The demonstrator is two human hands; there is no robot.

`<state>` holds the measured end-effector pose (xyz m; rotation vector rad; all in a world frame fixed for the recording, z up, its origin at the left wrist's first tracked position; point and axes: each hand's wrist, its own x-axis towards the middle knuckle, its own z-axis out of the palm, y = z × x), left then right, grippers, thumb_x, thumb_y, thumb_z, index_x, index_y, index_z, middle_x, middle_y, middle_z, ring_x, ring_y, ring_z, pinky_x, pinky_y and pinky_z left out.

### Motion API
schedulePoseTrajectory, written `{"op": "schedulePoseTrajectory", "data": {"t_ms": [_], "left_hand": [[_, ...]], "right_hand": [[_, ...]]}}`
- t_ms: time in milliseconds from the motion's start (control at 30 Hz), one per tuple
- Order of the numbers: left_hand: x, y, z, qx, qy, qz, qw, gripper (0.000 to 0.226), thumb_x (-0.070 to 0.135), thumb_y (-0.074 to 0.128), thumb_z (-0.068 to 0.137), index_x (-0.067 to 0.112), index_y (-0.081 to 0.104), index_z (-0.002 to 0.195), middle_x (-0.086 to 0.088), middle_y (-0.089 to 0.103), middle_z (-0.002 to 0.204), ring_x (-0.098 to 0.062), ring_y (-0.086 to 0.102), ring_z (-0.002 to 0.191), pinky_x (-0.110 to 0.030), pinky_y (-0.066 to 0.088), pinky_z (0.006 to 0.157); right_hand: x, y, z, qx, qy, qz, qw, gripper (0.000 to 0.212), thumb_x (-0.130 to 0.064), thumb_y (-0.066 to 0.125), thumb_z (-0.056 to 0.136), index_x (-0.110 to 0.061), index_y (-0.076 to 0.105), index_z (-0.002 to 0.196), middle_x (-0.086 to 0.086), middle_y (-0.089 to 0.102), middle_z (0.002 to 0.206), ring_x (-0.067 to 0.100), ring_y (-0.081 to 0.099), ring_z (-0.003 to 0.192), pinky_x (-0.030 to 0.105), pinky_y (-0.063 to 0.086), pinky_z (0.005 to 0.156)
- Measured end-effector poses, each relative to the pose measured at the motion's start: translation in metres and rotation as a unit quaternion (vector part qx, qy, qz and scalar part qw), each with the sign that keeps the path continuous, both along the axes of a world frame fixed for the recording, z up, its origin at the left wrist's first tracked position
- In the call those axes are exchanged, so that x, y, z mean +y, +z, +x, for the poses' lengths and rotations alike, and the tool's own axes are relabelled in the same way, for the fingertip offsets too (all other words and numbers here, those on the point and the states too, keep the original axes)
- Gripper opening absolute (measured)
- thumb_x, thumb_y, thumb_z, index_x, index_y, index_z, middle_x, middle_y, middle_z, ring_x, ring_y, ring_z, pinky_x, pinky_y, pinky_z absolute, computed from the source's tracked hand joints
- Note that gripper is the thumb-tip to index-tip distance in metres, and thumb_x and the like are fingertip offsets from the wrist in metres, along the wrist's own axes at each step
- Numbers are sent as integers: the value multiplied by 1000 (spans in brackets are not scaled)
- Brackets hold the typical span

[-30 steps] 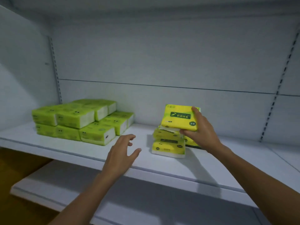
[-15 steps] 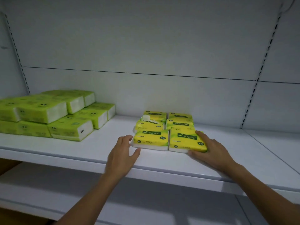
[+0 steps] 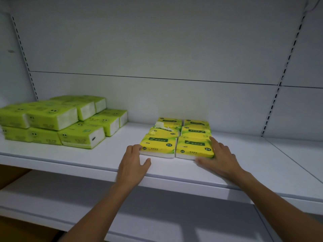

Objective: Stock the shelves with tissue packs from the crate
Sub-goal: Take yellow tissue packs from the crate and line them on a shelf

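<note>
Both flat, fingers straight: left hand (image 3: 132, 161) and right hand (image 3: 220, 157) press the front yellow tissue packs (image 3: 176, 145) from either side. A second ago the right held one aloft, now it's down on the shelf (image 3: 87, 159) — placement looks done. Six yellow visible, two columns of three. Back left, about nine green packs (image 3: 52, 117) — crate not in view.

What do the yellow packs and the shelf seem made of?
The yellow packs look like white paper tissue wrapped in thin, slightly glossy plastic film: printed, wrinkled, white at the edges. The shelf seems painted metal, smooth matte white, hung on slotted uprights.
</note>
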<state>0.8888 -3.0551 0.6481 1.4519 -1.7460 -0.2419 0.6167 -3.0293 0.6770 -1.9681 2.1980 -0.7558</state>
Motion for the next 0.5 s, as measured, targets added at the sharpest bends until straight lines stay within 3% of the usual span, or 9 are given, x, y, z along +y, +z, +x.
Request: {"op": "schedulePoseTrajectory", "data": {"t_ms": [67,167,333,500], "left_hand": [[0,1,0,-6,-7,10,1000,47,26,62,85,13,45,127,-5,45,126,-21,52,113,-32,42,90],[0,3,-1,-19,-10,20,1000,49,27,61,85,15,44,129,-5,43,129,-21,50,117,-32,40,92],[2,2,1,-25,-33,21,999,47,25,60,85,15,45,129,-2,43,130,-18,49,118,-29,39,93],[12,4,16,49,-72,-8,996,32,8,62,83,10,58,114,-5,54,116,-13,56,96,-22,42,86]], "right_hand": [[2,2,0,-8,11,-28,1000,102,-73,56,65,-27,18,147,0,41,142,23,36,126,45,36,100],[2,10,1,11,12,-44,999,87,-55,61,81,-20,18,149,4,35,148,25,31,132,41,32,103],[5,20,7,17,12,-110,994,69,-46,60,86,-18,34,143,7,39,145,25,32,132,39,30,102],[-1,39,35,-14,107,-174,979,58,-40,64,84,-18,47,136,10,49,135,27,38,127,39,31,103]]}}
